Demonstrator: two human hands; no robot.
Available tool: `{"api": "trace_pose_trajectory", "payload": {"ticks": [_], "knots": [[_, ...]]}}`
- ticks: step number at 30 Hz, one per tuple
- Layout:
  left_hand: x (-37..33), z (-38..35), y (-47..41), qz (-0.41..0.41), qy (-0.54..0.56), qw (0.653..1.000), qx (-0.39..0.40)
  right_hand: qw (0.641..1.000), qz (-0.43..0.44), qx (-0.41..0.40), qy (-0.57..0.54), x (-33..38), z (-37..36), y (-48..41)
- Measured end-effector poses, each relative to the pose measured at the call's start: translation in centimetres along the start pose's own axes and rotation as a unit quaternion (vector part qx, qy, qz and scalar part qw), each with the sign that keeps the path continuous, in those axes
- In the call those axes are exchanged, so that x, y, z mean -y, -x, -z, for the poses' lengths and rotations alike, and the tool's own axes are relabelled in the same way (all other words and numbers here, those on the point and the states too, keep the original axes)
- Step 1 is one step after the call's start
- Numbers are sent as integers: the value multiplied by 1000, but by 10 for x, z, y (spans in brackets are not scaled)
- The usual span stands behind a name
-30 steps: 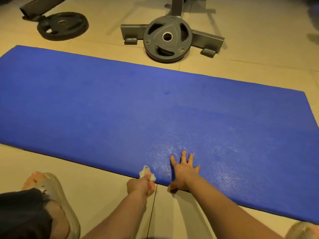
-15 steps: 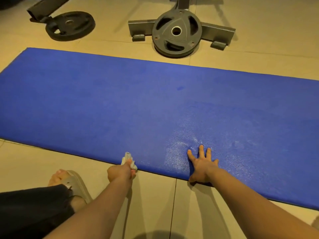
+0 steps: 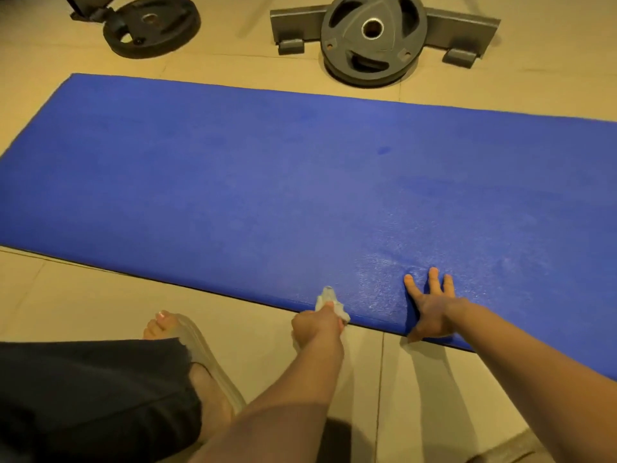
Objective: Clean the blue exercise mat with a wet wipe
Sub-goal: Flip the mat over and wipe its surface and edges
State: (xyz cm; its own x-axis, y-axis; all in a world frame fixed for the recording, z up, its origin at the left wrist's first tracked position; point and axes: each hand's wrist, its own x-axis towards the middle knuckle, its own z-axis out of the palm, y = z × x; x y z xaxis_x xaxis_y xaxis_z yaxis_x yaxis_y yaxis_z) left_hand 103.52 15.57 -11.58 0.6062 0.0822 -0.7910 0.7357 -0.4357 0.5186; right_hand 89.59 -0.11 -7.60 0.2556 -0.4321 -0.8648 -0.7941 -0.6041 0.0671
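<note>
The blue exercise mat (image 3: 253,195) lies flat across the tan floor and fills the middle of the view. My left hand (image 3: 317,325) is closed around a crumpled white wet wipe (image 3: 329,300) at the mat's near edge. The wipe sticks out past my fingers and rests on the mat's border. My right hand (image 3: 432,309) lies flat, fingers spread, pressing on the near edge of the mat a little to the right of the wipe. The mat surface around both hands looks shiny and damp.
A grey weight plate (image 3: 372,38) leans on a metal rack foot (image 3: 462,26) beyond the mat's far edge. A black weight plate (image 3: 152,26) lies at the far left. My left foot in a beige slipper (image 3: 203,355) and a dark trouser leg (image 3: 90,396) are at lower left.
The view has shifted left along the mat, so its left end now shows. My left hand with the wipe stays at the near edge; my right hand keeps pressing the mat.
</note>
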Motion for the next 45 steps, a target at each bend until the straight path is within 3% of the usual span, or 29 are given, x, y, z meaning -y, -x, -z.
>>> {"api": "trace_pose_trajectory", "payload": {"ticks": [3,5,8,14,17,21,23,27,30,35,38,41,45], "knots": [[-27,34,-34,-16,5,997,-78,1000,0,-9,3,3,-1,1],[-31,45,-51,-38,0,996,-86,1000,-4,-10,1,5,0,0],[-13,34,-55,-64,-31,997,-39,1000,-11,-10,3,6,-1,0],[34,-26,-15,5,-83,992,94,999,-17,-24,11,7,-6,-3],[25,-13,-29,-12,-95,994,60,999,-12,-32,6,6,-7,0],[-28,31,-49,-61,-26,997,-35,999,-6,-43,6,7,-8,-1],[-44,43,-45,-103,-68,992,-33,999,-10,-50,2,7,-10,-4],[-44,36,-24,-212,-231,949,31,998,-17,-60,6,10,-12,-6],[-26,6,1,-223,-312,917,104,998,-21,-66,7,13,-13,-5],[-24,-11,20,-226,-409,875,124,993,-45,-92,-66,17,-6,5],[-57,-4,10,-154,-442,849,246,955,0,-251,-158,46,-11,20],[-92,3,0,-77,-466,817,331,908,98,-382,-143,97,-30,37],[-135,15,-35,-184,-489,792,315,906,125,-395,-91,136,-60,35]]}}
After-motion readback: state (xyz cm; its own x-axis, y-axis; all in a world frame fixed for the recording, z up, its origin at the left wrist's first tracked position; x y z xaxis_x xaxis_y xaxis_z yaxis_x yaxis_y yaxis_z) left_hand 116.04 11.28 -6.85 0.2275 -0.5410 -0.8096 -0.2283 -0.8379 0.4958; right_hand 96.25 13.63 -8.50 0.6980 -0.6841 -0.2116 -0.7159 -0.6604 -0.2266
